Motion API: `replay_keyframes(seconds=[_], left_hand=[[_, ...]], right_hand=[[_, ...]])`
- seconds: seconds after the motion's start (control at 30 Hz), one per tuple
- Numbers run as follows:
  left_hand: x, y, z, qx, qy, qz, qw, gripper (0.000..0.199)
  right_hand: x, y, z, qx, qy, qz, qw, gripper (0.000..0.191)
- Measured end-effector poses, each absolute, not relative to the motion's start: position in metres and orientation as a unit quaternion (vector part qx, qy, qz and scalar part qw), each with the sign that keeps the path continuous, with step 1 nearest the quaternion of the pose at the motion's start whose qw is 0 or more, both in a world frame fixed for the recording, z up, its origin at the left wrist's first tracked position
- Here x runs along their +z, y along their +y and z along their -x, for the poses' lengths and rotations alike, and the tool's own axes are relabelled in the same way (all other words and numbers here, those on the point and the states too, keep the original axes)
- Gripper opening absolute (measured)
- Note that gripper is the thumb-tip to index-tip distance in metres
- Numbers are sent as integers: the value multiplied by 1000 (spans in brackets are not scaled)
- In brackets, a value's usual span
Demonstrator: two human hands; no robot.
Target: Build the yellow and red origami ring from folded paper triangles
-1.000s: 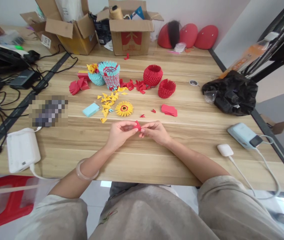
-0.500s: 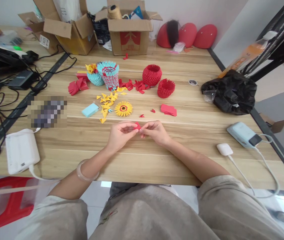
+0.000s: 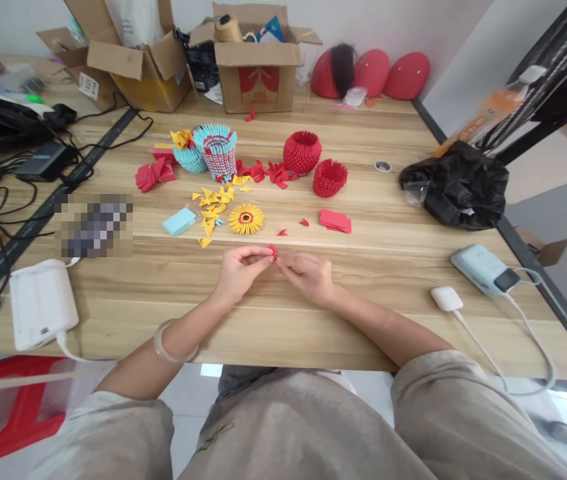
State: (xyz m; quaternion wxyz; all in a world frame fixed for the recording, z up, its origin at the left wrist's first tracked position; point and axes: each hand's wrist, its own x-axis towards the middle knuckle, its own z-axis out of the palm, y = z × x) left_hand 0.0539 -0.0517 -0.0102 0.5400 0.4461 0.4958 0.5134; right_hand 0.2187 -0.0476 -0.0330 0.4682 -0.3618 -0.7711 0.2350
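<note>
A small red piece of folded paper (image 3: 273, 252) is pinched between the fingertips of my left hand (image 3: 240, 272). My right hand (image 3: 312, 275) closes its fingertips on the paper's right side. Just beyond my hands lie two small red folded pieces (image 3: 282, 233) and a stack of red paper slips (image 3: 335, 221). A round yellow paper disc with a red ring (image 3: 246, 218) lies in front of my left hand. Yellow folded pieces (image 3: 212, 208) are scattered left of it, beside a pack of light blue paper (image 3: 179, 221).
Red paper bowls (image 3: 302, 152) and a blue-and-red paper vase (image 3: 217, 153) stand farther back. Cardboard boxes (image 3: 258, 77) line the wall. A black plastic bag (image 3: 456, 187) and a light blue power bank (image 3: 483, 268) are at the right. A white device (image 3: 43, 305) lies left.
My right hand has turned, its fingers now more flattened over the paper's edge. The red paper looks narrower and more upright. My left hand keeps its pinch.
</note>
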Motion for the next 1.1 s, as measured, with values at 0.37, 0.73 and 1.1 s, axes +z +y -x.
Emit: replay_keyframes(seconds=[0.37,0.73,1.1], left_hand=[[-5,-48,-53,508,482,-390,598,25],[-1,-55,-49,422,491,-537,541,22],[-2,-53,-47,433,497,-541,523,22]], right_hand=[[-28,-40,-235,92,-896,250,355,23],[-26,-30,-220,534,-598,385,457,25],[-18,-35,-222,403,-703,335,480,15]])
